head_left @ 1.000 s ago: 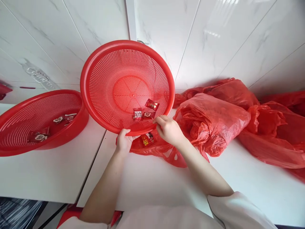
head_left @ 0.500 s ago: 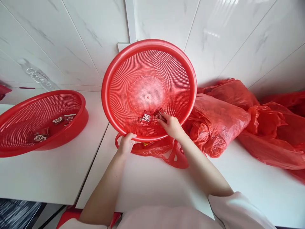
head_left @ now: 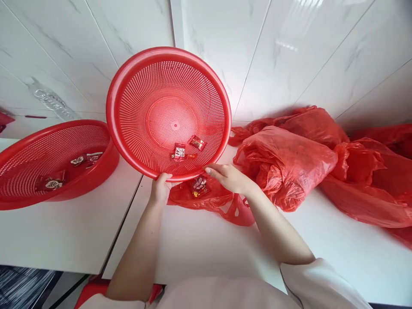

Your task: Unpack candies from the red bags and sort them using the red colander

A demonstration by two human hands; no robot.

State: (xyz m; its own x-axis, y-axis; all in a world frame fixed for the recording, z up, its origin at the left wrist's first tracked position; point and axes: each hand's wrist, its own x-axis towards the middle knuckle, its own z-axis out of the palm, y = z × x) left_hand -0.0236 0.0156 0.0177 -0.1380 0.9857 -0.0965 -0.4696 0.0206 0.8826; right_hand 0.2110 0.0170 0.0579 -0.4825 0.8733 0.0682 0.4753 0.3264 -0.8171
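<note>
My left hand [head_left: 160, 189] is closed on the lower rim of a red perforated plastic basket [head_left: 169, 175], thumb on top. The basket is tilted toward me. Inside it lie a small red packet with a white printed face [head_left: 179, 151], another red packet [head_left: 197, 142] and a flat reddish piece beside them. My right hand [head_left: 230, 177] is at the basket's lower right rim, fingers stretched out and holding nothing. Just below it, a red plastic bag [head_left: 209, 202] lies on the table with dark red and gold packets [head_left: 199, 184] showing in its mouth.
A second red basket [head_left: 111, 159] with several packets stands on the left. Bunched red plastic bags [head_left: 289, 159] lie on the right of the white table [head_left: 206, 244]. A clear bottle-shaped plastic piece [head_left: 53, 101] leans at the marbled wall. A gap runs between two tabletops.
The basket has shifted left and slightly up with my left hand. My right hand has let go of the red packet, leaving it in the basket, and withdrawn to the rim.
</note>
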